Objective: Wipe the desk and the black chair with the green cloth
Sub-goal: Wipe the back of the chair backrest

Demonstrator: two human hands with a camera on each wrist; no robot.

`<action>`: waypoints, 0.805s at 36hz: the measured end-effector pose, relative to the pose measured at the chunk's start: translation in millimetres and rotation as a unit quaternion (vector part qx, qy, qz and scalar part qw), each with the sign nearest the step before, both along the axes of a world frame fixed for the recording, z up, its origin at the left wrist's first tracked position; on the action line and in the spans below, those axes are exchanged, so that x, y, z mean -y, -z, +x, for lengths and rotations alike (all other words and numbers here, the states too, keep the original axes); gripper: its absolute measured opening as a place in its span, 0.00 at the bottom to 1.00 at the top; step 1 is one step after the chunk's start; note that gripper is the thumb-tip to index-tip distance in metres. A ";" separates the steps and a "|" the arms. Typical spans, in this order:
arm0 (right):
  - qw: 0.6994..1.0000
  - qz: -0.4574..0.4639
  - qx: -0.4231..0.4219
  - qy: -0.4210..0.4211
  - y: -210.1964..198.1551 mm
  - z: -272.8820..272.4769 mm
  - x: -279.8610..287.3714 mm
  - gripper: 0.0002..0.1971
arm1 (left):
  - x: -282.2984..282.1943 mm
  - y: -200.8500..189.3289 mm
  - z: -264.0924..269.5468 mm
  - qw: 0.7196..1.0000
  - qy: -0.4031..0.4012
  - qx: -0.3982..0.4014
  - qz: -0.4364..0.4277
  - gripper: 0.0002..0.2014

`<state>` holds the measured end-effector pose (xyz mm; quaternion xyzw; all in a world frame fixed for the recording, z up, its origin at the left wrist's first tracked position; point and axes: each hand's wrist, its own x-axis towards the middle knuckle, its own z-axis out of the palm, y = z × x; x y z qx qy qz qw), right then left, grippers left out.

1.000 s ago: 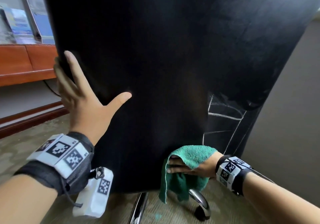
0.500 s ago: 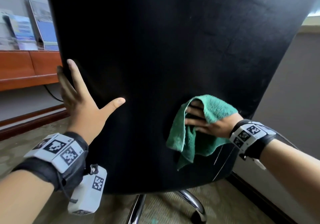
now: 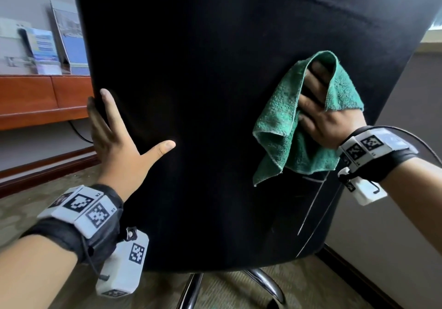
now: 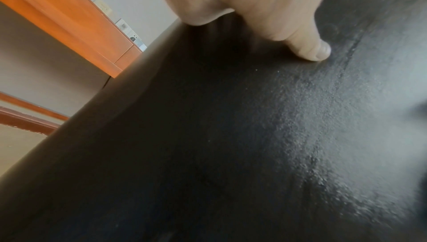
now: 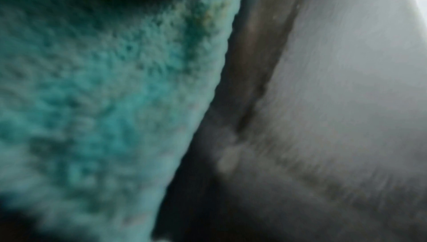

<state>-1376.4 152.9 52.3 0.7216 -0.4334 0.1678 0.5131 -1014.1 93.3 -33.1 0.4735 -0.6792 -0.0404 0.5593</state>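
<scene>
Faced the tall back of a black chair [image 3: 215, 93]. Laid the left hand [image 3: 114, 146] flat on that back, close to its left edge, with the fingers straight and spread. Stuck the thumb [image 4: 309, 48] out to the side, its tip touching the black cover. Gripped nothing with that hand.

Pressed the green cloth [image 3: 275, 122] on the back, near its right edge, with the right hand [image 3: 327, 122]. Held those fingers straight and pointing up inside a fold of the cloth. Could not see the thumb, hidden under the cloth. Let the rest of the cloth hang loose in points below the hand. Saw only blurry, fuzzy cloth against the chair from the right wrist.

Saw shiny metal legs [image 3: 263, 282] under the chair, on the carpet [image 3: 28, 208]. Saw a brown wood counter [image 3: 35, 100] past the chair's left edge, with leaflets [image 3: 43, 52] standing on it by the wall. Wore bands with black-and-white squares on both wrists.
</scene>
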 end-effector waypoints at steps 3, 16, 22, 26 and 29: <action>0.999 -0.020 0.049 -0.002 12.8 3.0 -1.7 0.25 | -0.7 1.3 -0.9 1.000 0.004 -0.009 -0.001 0.61; 0.994 0.046 0.096 0.012 104.5 -2.6 -5.6 0.25 | 1.9 4.9 -0.8 0.999 0.018 -0.024 -0.037 0.60; 0.995 0.067 0.071 -0.009 141.4 -1.4 -7.4 0.23 | -2.6 3.7 -1.4 0.999 0.019 -0.029 -0.038 0.59; 0.993 0.095 0.066 -0.003 163.8 -1.5 -8.4 0.22 | -1.9 4.9 -0.9 0.999 0.014 -0.027 -0.031 0.59; 0.991 0.112 0.066 -0.012 181.8 -0.4 -9.7 0.21 | 2.3 7.5 0.2 0.999 0.013 -0.031 -0.028 0.59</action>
